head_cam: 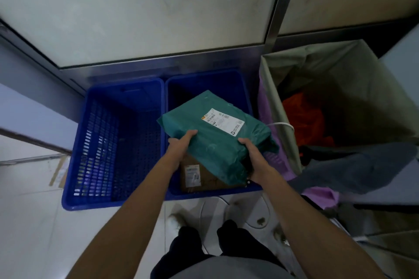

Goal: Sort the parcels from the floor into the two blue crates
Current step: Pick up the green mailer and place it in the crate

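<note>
A green plastic parcel (215,136) with a white shipping label hangs over the right blue crate (226,79). My left hand (180,146) grips its near left edge. At the near right corner my right hand (255,158) holds it too. Under the parcel, inside the right crate, lies a brown cardboard box (199,176) with a label. The left blue crate (113,142) stands beside it, and I see no parcel inside.
A tall fabric hamper (340,102) with orange and dark clothing stands right of the crates, a grey garment draped over its edge. A frosted glass wall with a metal frame runs behind the crates. A flat cardboard piece (60,170) lies on the floor at left. White cables cross the tiles near my feet.
</note>
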